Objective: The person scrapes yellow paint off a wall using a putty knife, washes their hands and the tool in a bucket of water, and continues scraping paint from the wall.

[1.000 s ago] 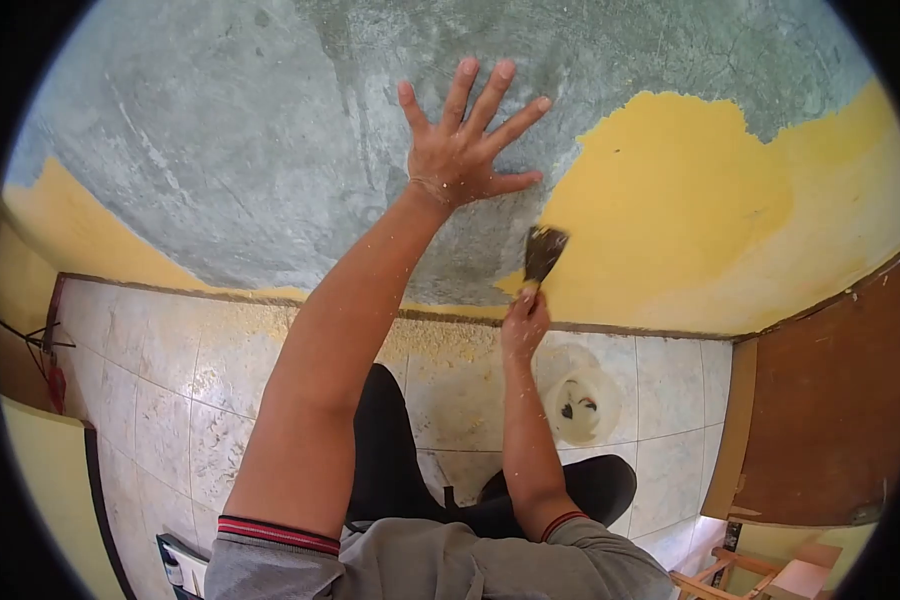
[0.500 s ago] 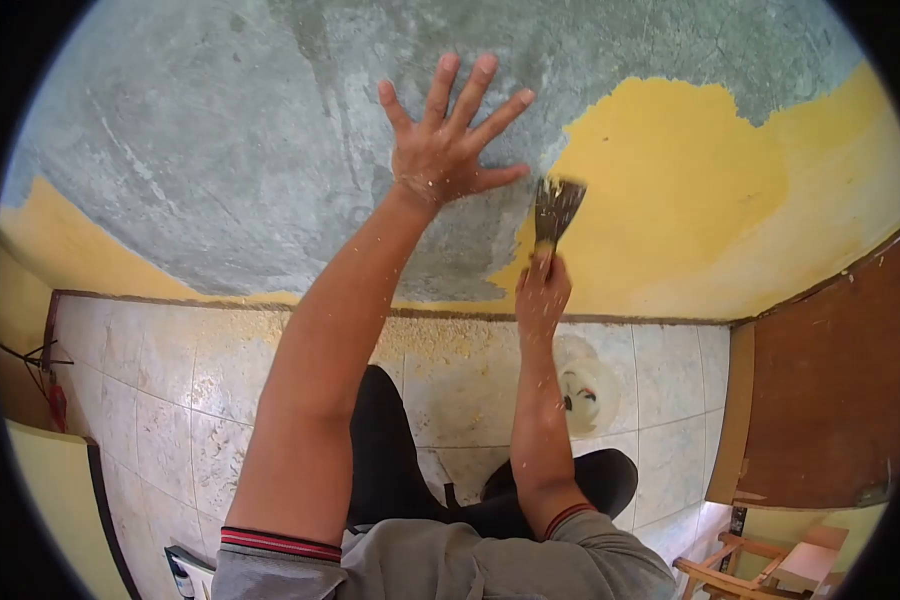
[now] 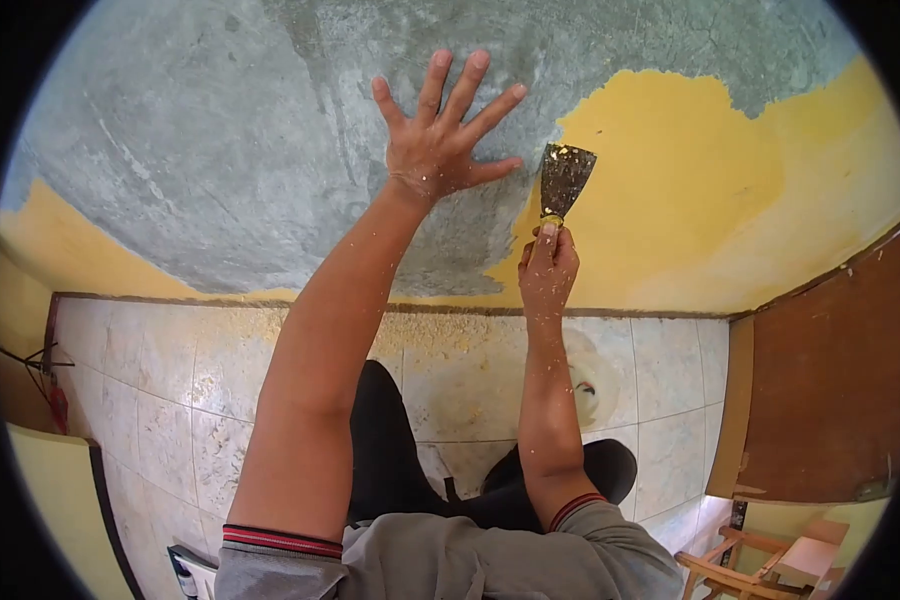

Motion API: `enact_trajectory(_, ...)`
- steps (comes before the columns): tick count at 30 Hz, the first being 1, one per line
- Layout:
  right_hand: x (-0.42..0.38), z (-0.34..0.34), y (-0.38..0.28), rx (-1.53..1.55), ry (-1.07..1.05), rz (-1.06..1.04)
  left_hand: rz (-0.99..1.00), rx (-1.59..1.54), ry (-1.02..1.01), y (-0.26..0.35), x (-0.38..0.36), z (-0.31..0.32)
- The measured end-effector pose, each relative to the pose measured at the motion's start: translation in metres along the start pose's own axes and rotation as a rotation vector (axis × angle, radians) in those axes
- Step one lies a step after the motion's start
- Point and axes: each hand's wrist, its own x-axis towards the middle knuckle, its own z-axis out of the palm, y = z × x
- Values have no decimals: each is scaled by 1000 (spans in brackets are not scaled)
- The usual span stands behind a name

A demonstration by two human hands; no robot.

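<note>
My left hand (image 3: pixel 440 140) lies spread against the bare grey part of the wall (image 3: pixel 230 130), fingers pointing up. In my right hand (image 3: pixel 549 265) is a paint scraper (image 3: pixel 566 180), its handle wrapped by my fingers and thumb. The scraper's wide dark blade points up, speckled with yellow flakes, and overlaps the border between grey surface and yellow paint (image 3: pixel 680 190). Pale flecks of paint dot both forearms.
Yellow paint chips (image 3: pixel 410 335) litter the tiled floor (image 3: pixel 470 415) along the wall's foot. A whitish round container (image 3: pixel 600 385) stands beside my right forearm. To the right are a brown wooden panel (image 3: pixel 830 390) and a wooden stool-like frame (image 3: pixel 735 560).
My right hand has moved up the wall with the scraper, whose blade now sits higher along the paint edge. My left hand stays spread on the wall.
</note>
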Motion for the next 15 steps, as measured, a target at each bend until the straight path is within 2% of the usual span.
enact_trajectory(2,-7,-2,14,-27,21,-66,3,4,22,0,2,3)
enact_trajectory(4,-30,-5,51,49,64,125,-1,-3,38,1,2,4)
enact_trajectory(6,-27,-9,47,34,62,99,2,-9,43,-2,2,3)
enact_trajectory(8,-22,-16,27,-4,-27,183,1,2,33,0,3,2)
enact_trajectory(9,-18,-13,28,29,0,108,0,-3,35,1,4,3)
enact_trajectory(11,-2,-4,3,-2,46,-42,-6,-12,38,1,2,4)
enact_trajectory(12,12,3,-40,-61,73,-112,1,-20,28,1,1,4)
enact_trajectory(14,41,15,-94,91,-4,-91,8,-3,5,0,1,0)
enact_trajectory(15,37,11,-93,103,9,-93,18,7,20,-1,2,1)
